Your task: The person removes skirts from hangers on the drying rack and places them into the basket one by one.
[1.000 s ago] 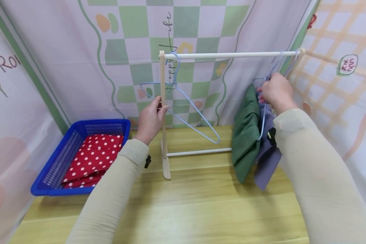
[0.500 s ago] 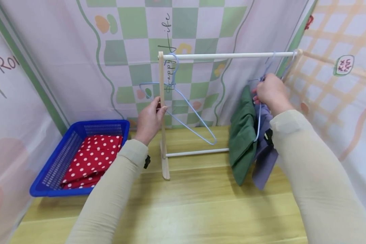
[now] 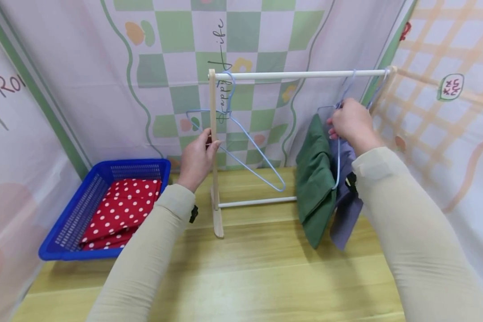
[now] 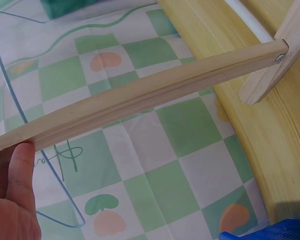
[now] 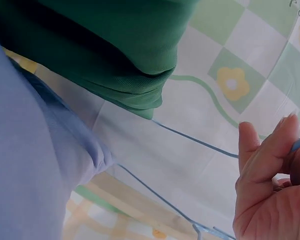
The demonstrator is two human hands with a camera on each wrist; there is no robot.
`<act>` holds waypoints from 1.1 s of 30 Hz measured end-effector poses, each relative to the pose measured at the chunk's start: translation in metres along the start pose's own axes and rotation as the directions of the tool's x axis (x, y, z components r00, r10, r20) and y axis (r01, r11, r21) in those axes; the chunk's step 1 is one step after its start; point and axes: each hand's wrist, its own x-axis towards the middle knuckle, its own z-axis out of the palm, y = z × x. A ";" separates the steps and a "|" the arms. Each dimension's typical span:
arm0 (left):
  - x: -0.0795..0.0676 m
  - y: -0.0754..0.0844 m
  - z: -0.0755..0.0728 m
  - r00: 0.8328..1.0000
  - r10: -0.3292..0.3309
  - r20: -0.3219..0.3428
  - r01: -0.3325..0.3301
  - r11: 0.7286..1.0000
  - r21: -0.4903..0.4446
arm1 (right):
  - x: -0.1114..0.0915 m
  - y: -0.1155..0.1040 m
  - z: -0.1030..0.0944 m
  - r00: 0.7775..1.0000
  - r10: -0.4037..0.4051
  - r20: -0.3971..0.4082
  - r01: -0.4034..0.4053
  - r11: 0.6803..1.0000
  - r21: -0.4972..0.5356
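Observation:
In the head view, my left hand [image 3: 198, 156] grips the wooden left post [image 3: 213, 112] of a small clothes rack, thumb on its near side. My right hand [image 3: 352, 120] pinches a blue wire hanger [image 3: 338, 165] just below its hook, which sits over the white top rail [image 3: 298, 75]. Folded green cloth [image 3: 315, 188] hangs from that hanger. Behind it to the right, a purple cloth [image 3: 346, 219] hangs on another hanger at the rail's right end. A bare blue hanger [image 3: 261, 156] hangs by the left post. In the right wrist view, the green cloth [image 5: 115, 50] and purple cloth [image 5: 30, 150] are apart.
On the left, a blue plastic basket [image 3: 68, 214] holds a red polka-dot cloth [image 3: 124, 210]. The rack's white lower bar [image 3: 257, 201] runs just above the wooden tabletop [image 3: 241, 277]. Printed curtains [image 3: 177, 80] close in the back and sides.
My right hand has slid the hanger with the green cloth leftward along the top rail, away from the purple cloth's hanger. My left hand keeps its grip on the post.

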 end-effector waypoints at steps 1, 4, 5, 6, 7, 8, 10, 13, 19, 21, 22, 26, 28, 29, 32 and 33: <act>0.000 0.000 0.000 1.000 0.000 0.000 0.000 1.000 -0.003 | -0.001 -0.001 0.000 1.000 -0.004 0.001 0.004 1.000 -0.004; -0.001 0.000 0.000 1.000 -0.003 -0.001 0.003 1.000 -0.006 | -0.002 -0.002 0.002 1.000 -0.009 0.005 0.009 1.000 -0.011; -0.001 0.000 0.000 1.000 -0.004 -0.003 0.004 1.000 -0.005 | -0.002 -0.003 0.002 1.000 -0.011 0.004 0.011 1.000 -0.009; -0.001 0.000 0.000 1.000 -0.004 -0.003 0.004 1.000 -0.005 | -0.002 -0.004 0.003 1.000 -0.011 0.005 0.012 1.000 -0.007; -0.001 0.000 0.000 1.000 -0.005 -0.004 0.005 1.000 -0.002 | -0.003 -0.004 0.003 1.000 -0.012 0.006 0.012 1.000 -0.006; -0.001 -0.001 0.000 1.000 -0.005 -0.003 0.005 1.000 -0.001 | -0.003 -0.005 0.004 1.000 -0.013 0.006 0.013 1.000 -0.003; -0.001 -0.001 0.000 1.000 -0.005 -0.004 0.005 1.000 0.000 | -0.003 -0.006 0.005 1.000 -0.017 0.008 0.017 1.000 0.002; -0.001 -0.001 0.000 1.000 -0.001 -0.007 0.001 1.000 0.007 | -0.004 -0.008 0.007 1.000 -0.028 0.011 0.028 1.000 -0.005; 0.000 -0.001 0.000 1.000 0.005 -0.011 -0.005 1.000 0.012 | -0.006 -0.012 0.008 0.999 -0.044 0.011 0.044 0.998 -0.037; 0.000 -0.001 0.000 1.000 0.002 -0.007 -0.002 1.000 0.009 | -0.007 -0.014 0.009 0.999 -0.046 0.009 0.046 0.998 -0.049; 0.000 -0.002 0.000 1.000 0.001 -0.005 -0.001 1.000 0.009 | -0.008 -0.015 0.009 0.999 -0.049 0.008 0.049 0.997 -0.054; 0.000 -0.001 0.000 1.000 -0.002 0.001 0.002 1.000 0.008 | -0.011 -0.019 0.010 0.998 -0.060 0.013 0.060 0.996 -0.067; 0.000 0.000 0.000 1.000 -0.001 0.003 0.001 1.000 0.009 | -0.012 -0.020 0.011 0.998 -0.062 0.018 0.063 0.996 -0.068; 0.000 0.000 0.000 1.000 0.000 0.003 0.000 1.000 0.008 | -0.012 -0.021 0.012 0.998 -0.062 0.020 0.063 0.996 -0.068; 0.000 -0.001 0.000 1.000 0.008 -0.001 -0.008 1.000 0.012 | -0.013 -0.022 0.014 0.998 -0.062 0.026 0.064 0.996 -0.064; 0.000 -0.001 0.000 1.000 0.011 -0.002 -0.011 1.000 0.013 | -0.013 -0.022 0.014 0.998 -0.063 0.026 0.065 0.996 -0.064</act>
